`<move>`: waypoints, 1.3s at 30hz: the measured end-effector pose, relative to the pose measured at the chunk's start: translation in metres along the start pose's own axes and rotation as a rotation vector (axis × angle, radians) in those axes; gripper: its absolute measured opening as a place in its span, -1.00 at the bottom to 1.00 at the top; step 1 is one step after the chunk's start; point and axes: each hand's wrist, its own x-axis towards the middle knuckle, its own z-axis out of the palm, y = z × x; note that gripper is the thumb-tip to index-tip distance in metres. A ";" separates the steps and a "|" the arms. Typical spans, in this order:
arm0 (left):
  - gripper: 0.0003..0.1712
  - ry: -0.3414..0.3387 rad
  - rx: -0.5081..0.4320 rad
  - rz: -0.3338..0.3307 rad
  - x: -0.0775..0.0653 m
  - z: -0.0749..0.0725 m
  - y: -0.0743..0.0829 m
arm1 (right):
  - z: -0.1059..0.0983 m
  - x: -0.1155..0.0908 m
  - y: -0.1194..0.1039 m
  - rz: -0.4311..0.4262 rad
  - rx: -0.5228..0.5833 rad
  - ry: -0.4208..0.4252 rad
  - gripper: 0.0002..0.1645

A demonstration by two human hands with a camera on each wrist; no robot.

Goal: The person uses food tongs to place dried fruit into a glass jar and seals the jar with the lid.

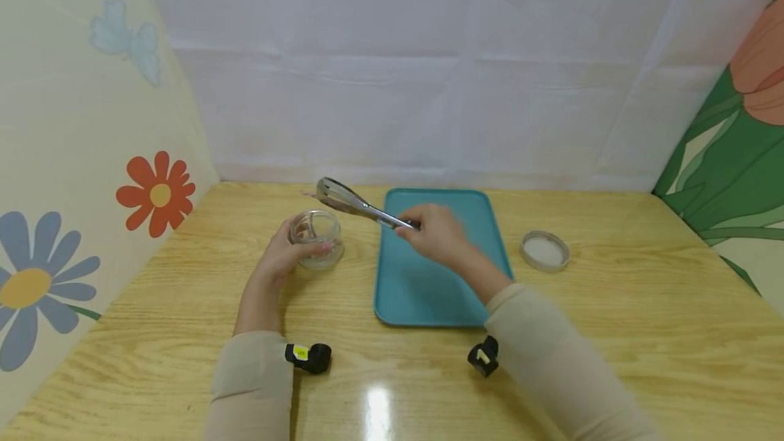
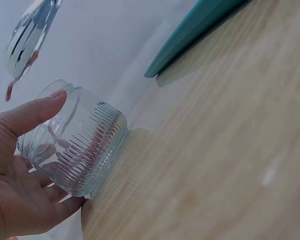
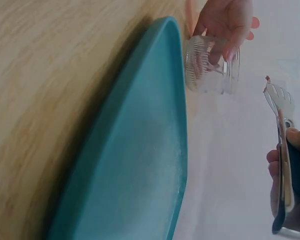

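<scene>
My left hand (image 1: 283, 252) grips a ribbed clear glass jar (image 2: 92, 142) that stands on the wooden table, thumb on its near side and fingers round the back. Some reddish stuff shows through the glass low in the jar. My right hand (image 1: 436, 231) holds metal tongs (image 1: 346, 197) with dark handles above the tray, their slotted head up and to the left, over the jar and apart from it. From the tongs' tips sticks out a thin reddish-brown strip (image 2: 10, 91). What the strip is cannot be made out.
Right of the jar lies a blue-green rectangular tray (image 1: 441, 288), under my right hand. A round lid (image 1: 545, 252) rests on the table (image 1: 612, 278) beyond the tray's right side. White cloth (image 1: 392, 107) hangs behind, with a flower-painted panel (image 1: 73, 155) on the left.
</scene>
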 end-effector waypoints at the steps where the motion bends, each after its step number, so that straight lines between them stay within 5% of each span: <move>1: 0.07 0.000 -0.001 -0.002 -0.002 0.001 0.002 | 0.002 0.000 -0.001 0.007 -0.003 -0.007 -0.80; 5: 0.07 0.002 0.005 0.004 -0.002 0.000 0.001 | 0.010 0.000 -0.005 0.027 -0.012 -0.025 -0.77; 12: 0.19 0.003 0.028 0.047 0.017 -0.007 -0.025 | 0.020 -0.001 -0.007 0.038 -0.038 -0.024 -0.74; 39: 0.13 0.000 0.052 0.034 0.007 -0.004 -0.012 | 0.026 -0.007 -0.006 0.036 -0.064 -0.043 -0.72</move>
